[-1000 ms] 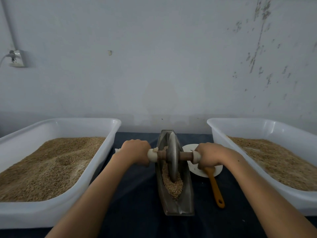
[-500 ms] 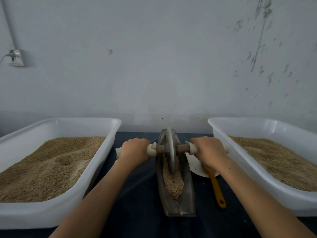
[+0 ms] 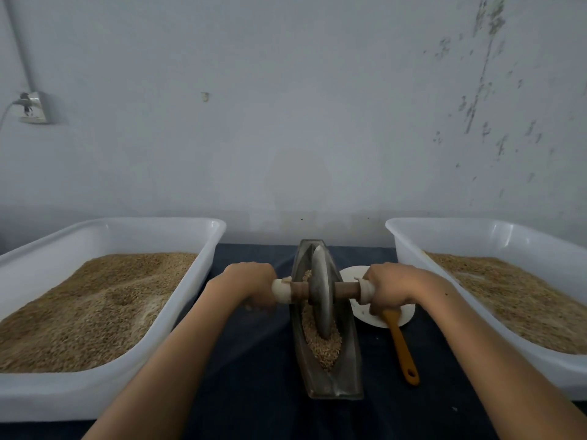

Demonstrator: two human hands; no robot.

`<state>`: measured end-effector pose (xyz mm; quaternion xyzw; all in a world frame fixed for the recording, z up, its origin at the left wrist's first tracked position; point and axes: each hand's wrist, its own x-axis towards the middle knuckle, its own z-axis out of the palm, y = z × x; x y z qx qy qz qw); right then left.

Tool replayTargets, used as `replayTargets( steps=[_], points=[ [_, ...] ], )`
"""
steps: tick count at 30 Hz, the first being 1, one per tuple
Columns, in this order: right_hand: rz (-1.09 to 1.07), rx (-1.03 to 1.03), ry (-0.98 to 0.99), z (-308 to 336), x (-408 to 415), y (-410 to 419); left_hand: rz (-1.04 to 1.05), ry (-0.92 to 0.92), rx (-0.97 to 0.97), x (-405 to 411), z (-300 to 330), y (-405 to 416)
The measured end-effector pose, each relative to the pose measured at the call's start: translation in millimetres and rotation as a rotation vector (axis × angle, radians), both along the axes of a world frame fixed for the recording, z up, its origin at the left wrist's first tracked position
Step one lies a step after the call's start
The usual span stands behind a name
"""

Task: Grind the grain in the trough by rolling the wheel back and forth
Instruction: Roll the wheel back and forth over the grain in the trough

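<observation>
Between both hands, wheel [image 3: 321, 296] upright in trough [image 3: 346, 354] grain [image 3: 324, 344], fingers [image 3: 257, 304] curled around axle ends.

From my remote seat the room reads dim and bluish, lit softly and evenly with no hard glare, only faint sheen on the rims of the white bins [image 3: 444, 223]. I see soft shadows under the forearms on the dark cloth [image 3: 254, 392], and the wide lens bows the bins outward near the edges. Focus is fair at centre; the left hand [image 3: 254, 285] looks slightly smeared.
</observation>
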<state>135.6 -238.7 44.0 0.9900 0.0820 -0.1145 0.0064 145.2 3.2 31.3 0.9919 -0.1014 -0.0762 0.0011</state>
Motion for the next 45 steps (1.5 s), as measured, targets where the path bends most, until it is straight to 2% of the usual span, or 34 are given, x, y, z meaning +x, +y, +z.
replayTargets(
  steps=[2,5,11,13,17,23,28,32,38,42,45],
  points=[
    [0.000,0.004,-0.006,-1,0,0,0.001,0.004,-0.009,1,0,0],
    [0.000,0.002,-0.078,-4,3,0,0.002,-0.081,0.004,1,-2,-1],
    [0.035,0.016,-0.506,-23,7,2,0.027,-0.401,0.001,1,-12,-8],
    [0.037,0.042,-0.546,-27,8,2,0.030,-0.455,0.002,2,-14,-9],
    [0.024,0.014,-0.497,-26,11,1,0.027,-0.406,0.024,1,-12,-7],
    [0.005,-0.047,-0.164,-9,8,0,0.016,-0.115,0.017,0,-3,-2],
    [0.013,-0.074,-0.135,-3,5,5,-0.005,0.075,-0.073,5,-5,5],
    [0.037,-0.093,-0.284,-6,4,8,0.021,-0.006,-0.094,7,-9,5],
    [0.054,0.014,-0.548,-24,9,3,0.020,-0.368,-0.011,5,-15,-3],
    [0.037,0.026,-0.505,-27,11,0,0.009,-0.445,0.030,3,-13,-7],
    [0.008,-0.023,-0.331,-20,10,0,0.014,-0.368,0.059,0,-9,-7]
  ],
)
